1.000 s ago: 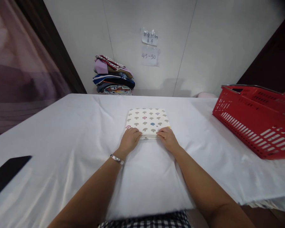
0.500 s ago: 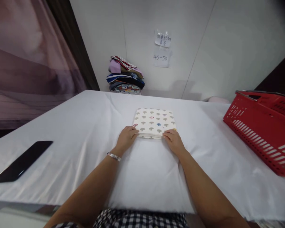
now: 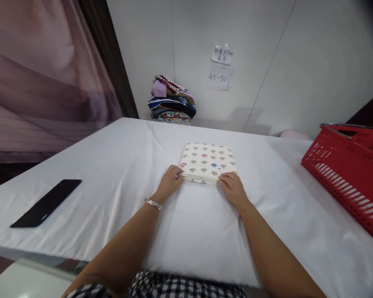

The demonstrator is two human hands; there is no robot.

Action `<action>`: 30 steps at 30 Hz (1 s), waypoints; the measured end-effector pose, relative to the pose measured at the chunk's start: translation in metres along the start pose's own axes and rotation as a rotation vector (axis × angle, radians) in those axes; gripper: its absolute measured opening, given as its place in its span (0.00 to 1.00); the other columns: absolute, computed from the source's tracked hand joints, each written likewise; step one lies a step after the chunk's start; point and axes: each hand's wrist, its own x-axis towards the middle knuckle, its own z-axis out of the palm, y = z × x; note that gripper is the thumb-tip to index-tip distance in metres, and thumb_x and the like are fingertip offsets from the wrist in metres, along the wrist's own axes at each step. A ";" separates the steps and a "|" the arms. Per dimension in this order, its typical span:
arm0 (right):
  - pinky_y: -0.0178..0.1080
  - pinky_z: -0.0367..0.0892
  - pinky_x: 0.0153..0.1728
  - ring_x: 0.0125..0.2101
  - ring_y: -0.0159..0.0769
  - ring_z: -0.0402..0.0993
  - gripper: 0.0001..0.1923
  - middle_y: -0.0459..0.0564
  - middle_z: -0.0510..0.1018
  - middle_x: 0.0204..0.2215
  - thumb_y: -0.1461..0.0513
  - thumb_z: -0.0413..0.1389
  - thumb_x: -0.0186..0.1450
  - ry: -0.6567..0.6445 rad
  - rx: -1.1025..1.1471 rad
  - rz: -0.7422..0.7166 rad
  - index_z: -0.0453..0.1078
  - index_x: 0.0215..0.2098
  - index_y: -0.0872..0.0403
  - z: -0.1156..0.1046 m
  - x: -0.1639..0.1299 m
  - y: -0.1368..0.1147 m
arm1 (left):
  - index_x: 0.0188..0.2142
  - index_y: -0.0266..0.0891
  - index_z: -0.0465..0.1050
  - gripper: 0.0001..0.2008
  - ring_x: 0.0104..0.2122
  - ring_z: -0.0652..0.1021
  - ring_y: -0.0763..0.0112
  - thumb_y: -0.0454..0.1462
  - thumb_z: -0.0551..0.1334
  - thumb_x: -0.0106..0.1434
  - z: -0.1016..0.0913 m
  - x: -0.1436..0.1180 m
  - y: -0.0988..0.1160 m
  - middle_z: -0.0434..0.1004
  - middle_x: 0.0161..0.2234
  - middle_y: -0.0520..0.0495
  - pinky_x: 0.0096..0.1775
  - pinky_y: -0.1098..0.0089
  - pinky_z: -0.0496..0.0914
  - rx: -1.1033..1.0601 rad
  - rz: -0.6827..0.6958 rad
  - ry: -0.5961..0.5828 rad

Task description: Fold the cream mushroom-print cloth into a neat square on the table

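A white cloth (image 3: pixel 207 159) printed with grey mushrooms and a few red, blue and yellow ones lies folded into a flat, layered rectangle. My left hand (image 3: pixel 170 182), with a ring and a silver bracelet, is closed at its near left corner. At the near right corner, my right hand (image 3: pixel 234 189) pinches the folded edge between thumb and fingers. Both thumbs lie along the near side, where several layers show. The undersides of the fingers are partly hidden.
A white-covered table (image 3: pixel 118 157) lies beneath. On the left rests a flat black slab (image 3: pixel 46 203); a red plastic basket (image 3: pixel 348 174) stands at right. Behind the far edge, a stack of folded fabrics (image 3: pixel 173 101) sits by the wall, below and left of paper signs (image 3: pixel 219 78).
The view has shifted slightly, so everything except my forearms appears moved a little. Both hands stay at the cloth's near corners, and its folded shape looks the same.
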 end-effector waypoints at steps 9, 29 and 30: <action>0.47 0.65 0.43 0.40 0.41 0.69 0.10 0.51 0.76 0.36 0.62 0.51 0.65 -0.002 -0.005 -0.008 0.74 0.39 0.51 0.001 -0.001 0.001 | 0.38 0.41 0.71 0.09 0.34 0.73 0.73 0.35 0.59 0.56 -0.002 -0.001 -0.002 0.69 0.37 0.50 0.36 0.70 0.71 -0.033 -0.086 0.036; 0.49 0.66 0.43 0.40 0.42 0.70 0.10 0.51 0.76 0.37 0.61 0.51 0.65 0.007 -0.013 0.014 0.73 0.39 0.49 0.002 -0.002 0.000 | 0.32 0.42 0.66 0.03 0.28 0.71 0.72 0.35 0.57 0.55 0.006 0.003 0.015 0.70 0.29 0.54 0.32 0.70 0.66 0.104 -0.209 0.095; 0.49 0.66 0.43 0.40 0.42 0.70 0.10 0.51 0.76 0.37 0.61 0.51 0.65 0.004 -0.015 0.015 0.73 0.39 0.49 0.002 -0.002 0.000 | 0.32 0.42 0.66 0.03 0.27 0.71 0.72 0.35 0.57 0.56 0.005 0.003 0.017 0.70 0.29 0.54 0.31 0.70 0.65 0.119 -0.217 0.089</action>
